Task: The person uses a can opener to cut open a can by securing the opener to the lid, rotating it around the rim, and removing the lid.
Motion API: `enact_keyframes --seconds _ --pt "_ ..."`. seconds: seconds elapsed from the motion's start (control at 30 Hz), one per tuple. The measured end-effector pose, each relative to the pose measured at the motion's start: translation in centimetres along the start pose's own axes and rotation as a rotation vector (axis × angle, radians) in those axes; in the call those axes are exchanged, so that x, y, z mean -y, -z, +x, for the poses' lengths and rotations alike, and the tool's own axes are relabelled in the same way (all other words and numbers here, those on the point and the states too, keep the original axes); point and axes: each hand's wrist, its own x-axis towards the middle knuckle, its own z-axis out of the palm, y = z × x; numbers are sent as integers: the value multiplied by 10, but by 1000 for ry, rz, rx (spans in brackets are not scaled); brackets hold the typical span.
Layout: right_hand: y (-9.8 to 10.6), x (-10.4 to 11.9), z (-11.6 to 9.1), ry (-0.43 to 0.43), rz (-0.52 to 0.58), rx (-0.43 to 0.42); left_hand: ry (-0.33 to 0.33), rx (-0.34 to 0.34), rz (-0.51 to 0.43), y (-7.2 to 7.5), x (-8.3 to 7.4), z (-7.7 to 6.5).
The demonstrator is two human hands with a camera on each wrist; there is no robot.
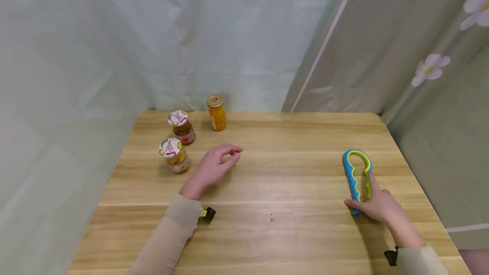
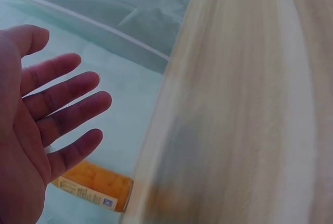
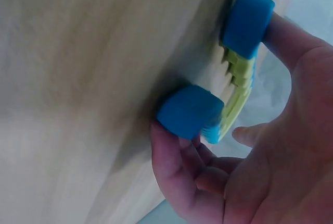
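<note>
A blue jar opener [image 1: 349, 174] with a wavy yellow-green inner edge is at the right of the table in the head view. My right hand [image 1: 378, 205] grips its handle end, thumb on one side and fingers on the other. The right wrist view shows the two blue handle ends [image 3: 190, 112] between thumb and curled fingers [image 3: 174, 174]. My left hand [image 1: 215, 164] hovers over the table with nothing in it. In the left wrist view its fingers [image 2: 78, 101] are spread and relaxed. An orange-filled jar [image 2: 99, 185] stands beyond that hand.
Left of my left hand stand two jars with patterned lids, one nearer [image 1: 179, 161] and one behind it [image 1: 184, 133]. The gold-lidded orange jar [image 1: 217, 118] stands at the back edge of the wooden table [image 1: 290, 156]. A pale curtain [image 1: 237, 41] hangs right behind.
</note>
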Motion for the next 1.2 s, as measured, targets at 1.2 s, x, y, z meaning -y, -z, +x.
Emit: enact_keyframes --seconds 1.2 --pt "39 15 42 -71 311 -60 63 8 -60 4 5 -1"
